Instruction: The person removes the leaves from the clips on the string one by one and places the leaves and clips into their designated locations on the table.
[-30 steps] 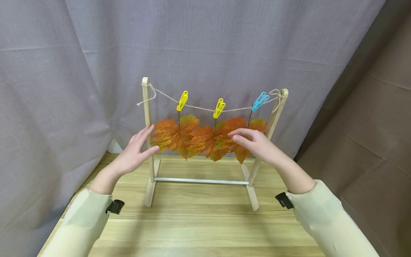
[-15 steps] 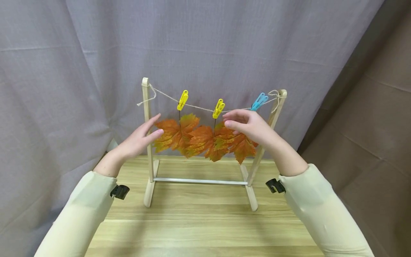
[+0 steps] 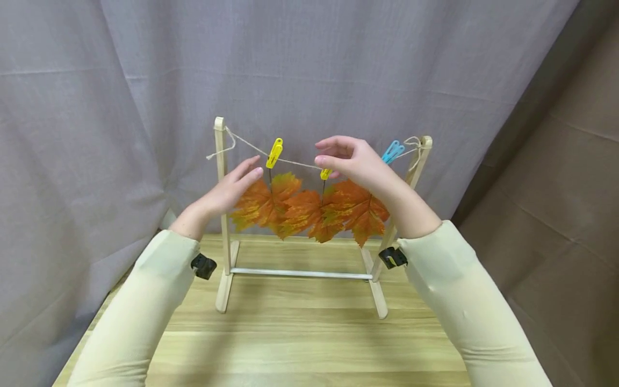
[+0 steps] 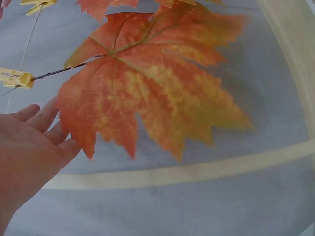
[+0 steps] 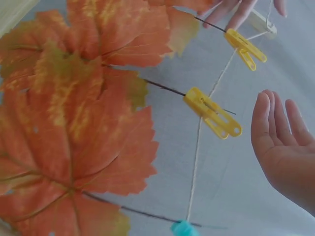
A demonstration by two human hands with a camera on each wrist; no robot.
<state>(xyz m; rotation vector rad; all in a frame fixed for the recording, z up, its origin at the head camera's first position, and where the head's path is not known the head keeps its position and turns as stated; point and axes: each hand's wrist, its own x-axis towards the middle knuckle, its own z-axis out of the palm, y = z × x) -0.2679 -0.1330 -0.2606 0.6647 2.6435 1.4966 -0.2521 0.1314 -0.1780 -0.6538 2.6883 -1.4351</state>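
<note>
Three orange-yellow artificial maple leaves hang by dark stems from a string [image 3: 297, 163], each clipped by a clothespin. My left hand [image 3: 227, 189], fingers extended, is beside the left leaf [image 4: 147, 83], its fingertips just below the left yellow clothespin [image 3: 274, 153]. My right hand [image 3: 358, 161] is at the middle yellow clothespin [image 5: 211, 113], covering its upper part in the head view. In the right wrist view a gap shows between these loosely bent fingers and that clothespin. A blue clothespin [image 3: 393, 152] clips the right leaf [image 5: 64, 152]. Neither hand holds anything.
The string is tied between two wooden posts [image 3: 220, 145] of a stand on the wood-grain table [image 3: 300, 344]. A white crossbar [image 3: 300, 273] joins its feet low down. Grey curtain [image 3: 309, 64] hangs behind, with a darker one [image 3: 546, 215] at the right.
Both hands have risen from the leaves toward the string. The left moved right toward the left clothespin; the right moved left and up to the middle one. The leaves stay clipped.
</note>
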